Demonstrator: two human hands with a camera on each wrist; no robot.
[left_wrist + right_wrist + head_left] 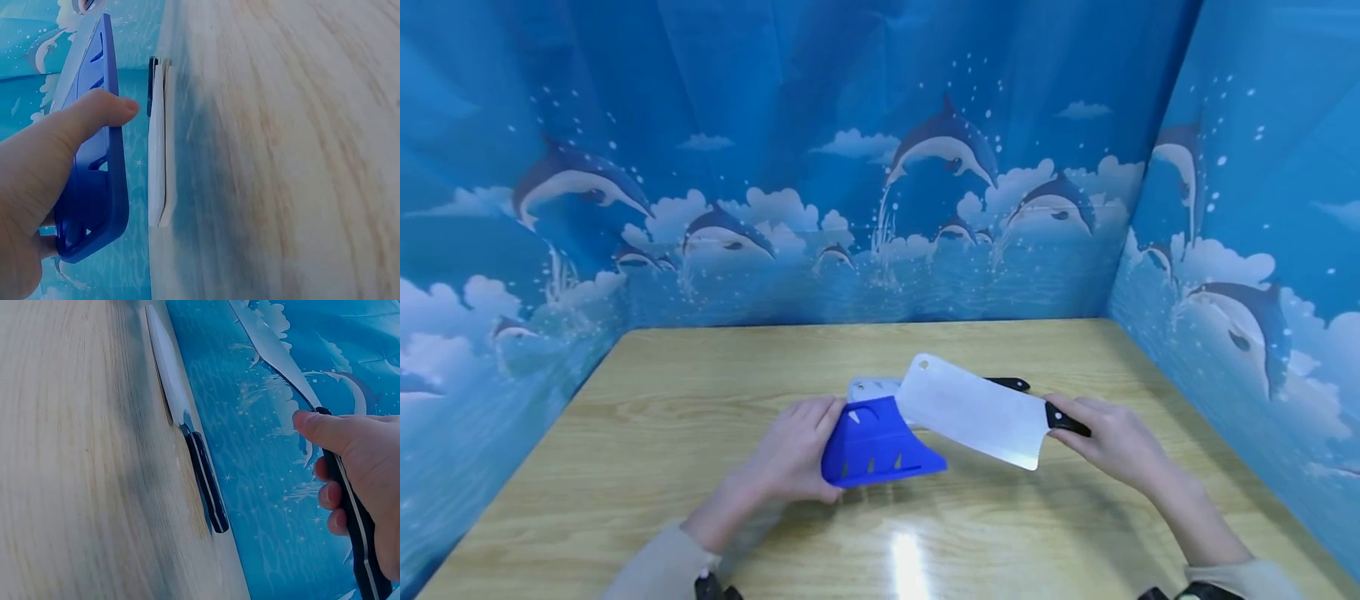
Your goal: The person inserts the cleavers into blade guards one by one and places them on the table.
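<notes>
Currently, watching from a distance, I see two things raised above the bench (715, 383). The left grip (801, 446), at seven o'clock on the head view, is clenched round the nine-o'clock end of a slotted blue piece (880, 446). The right grip (1112, 433), out toward four, is wrapped round the black handle of a cleaver (973, 410). From the blue piece, the cleaver sits between two and three o'clock, its broad end aimed between nine and ten and overlapping the blue corner; I can't tell whether they touch. A second knife (181, 412) lies on the bench beyond both, toward twelve, partly hidden by them. My main worry is the left fingers: I take the long edge facing about seven to be the sharp one, so overshooting toward nine could carry it into them. With the handle held at one end, a slack wrist could let the wide blade twist and knock the blue piece askew. Dipping too low toward twelve might also clatter it against the second knife, since the cleaver itself screens part of that from the head camera.
</notes>
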